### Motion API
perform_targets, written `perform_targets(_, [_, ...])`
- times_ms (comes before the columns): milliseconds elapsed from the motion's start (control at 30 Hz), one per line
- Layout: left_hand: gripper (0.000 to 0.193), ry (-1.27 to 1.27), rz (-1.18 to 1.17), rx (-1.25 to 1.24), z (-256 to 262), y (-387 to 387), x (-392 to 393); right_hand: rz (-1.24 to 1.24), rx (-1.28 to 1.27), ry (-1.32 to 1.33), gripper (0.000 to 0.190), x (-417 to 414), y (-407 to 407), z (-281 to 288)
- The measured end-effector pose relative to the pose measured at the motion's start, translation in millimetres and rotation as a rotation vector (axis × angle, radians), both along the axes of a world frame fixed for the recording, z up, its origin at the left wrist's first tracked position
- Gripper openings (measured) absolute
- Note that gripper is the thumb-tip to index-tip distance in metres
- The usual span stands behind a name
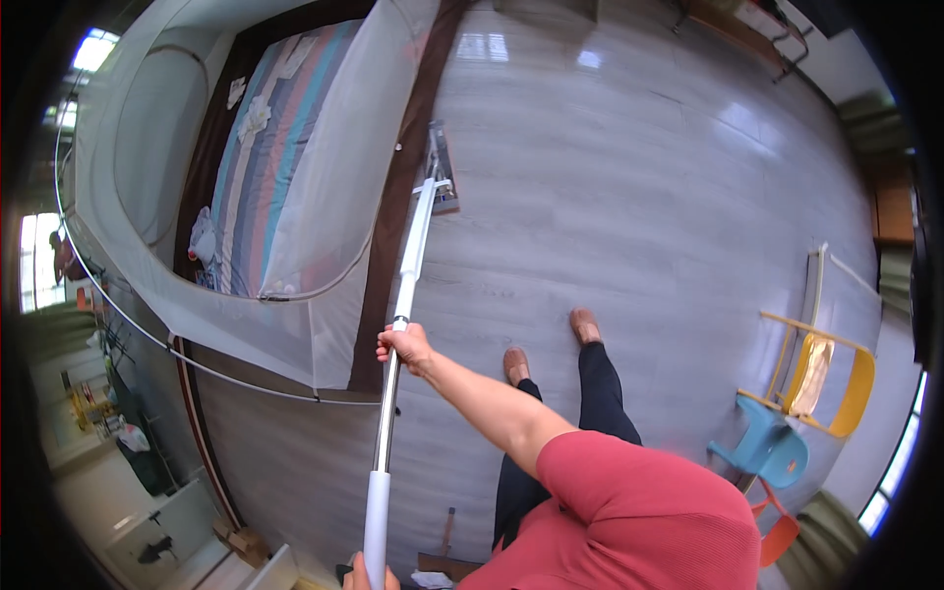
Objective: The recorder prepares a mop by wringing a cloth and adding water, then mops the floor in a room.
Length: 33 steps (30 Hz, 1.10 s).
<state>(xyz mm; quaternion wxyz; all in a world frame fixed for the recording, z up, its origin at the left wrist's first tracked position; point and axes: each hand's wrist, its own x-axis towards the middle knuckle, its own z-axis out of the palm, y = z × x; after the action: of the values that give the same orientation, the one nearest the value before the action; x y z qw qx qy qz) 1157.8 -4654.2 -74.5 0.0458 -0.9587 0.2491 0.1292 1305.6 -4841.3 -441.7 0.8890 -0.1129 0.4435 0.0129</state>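
A flat mop's white and metal pole [384, 413] runs from the bottom edge up to its mop head [445, 173]. The mop head rests on the grey floor against the dark brown lower border of the bed's mosquito net. My right hand [404, 348], arm stretched across in front of me, is closed around the middle of the pole, just below its white upper section. At the bottom edge my left hand [369, 575] holds the thick white grip end; part of this hand is cut off by the picture's edge.
The white net tent [339, 324] encloses a bed with a striped sheet [273, 162] on the left. Yellow [852, 391], blue [774, 442] and red [780, 535] chairs stand at the right. A desk [737, 29] is at the top right, a cardboard box [247, 544] at the lower left.
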Motion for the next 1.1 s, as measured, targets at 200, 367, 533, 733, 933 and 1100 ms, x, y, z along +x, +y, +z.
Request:
perform_targets(200, [0.04, 0.043, -0.251, 0.012, 37, -2, 39, -0.124, -0.002, -0.04, 0.015, -8, -9, 30])
perform_targets(367, [0.043, 0.1, -0.451, 0.189, 82, -33, 51, -0.293, 0.006, -0.029, 0.015, -81, -44, 53])
perform_targets(533, [0.044, 0.145, -0.734, 0.24, 95, -119, 53, -0.624, -0.024, -0.016, 0.014, -178, -106, 66])
perform_targets(733, [0.036, 0.285, -0.969, 0.192, 51, -224, -1, -0.928, -0.093, 0.112, 0.013, -325, -172, 33])
perform_targets(933, [0.046, 0.184, -1.45, 0.145, -4, -288, -54, -1.106, -0.149, 0.327, 0.013, -468, -163, -13])
perform_targets(1100, [0.046, 0.161, -1.57, 0.111, -28, -291, -94, -1.142, 0.043, 0.377, 0.015, -535, -144, -21])
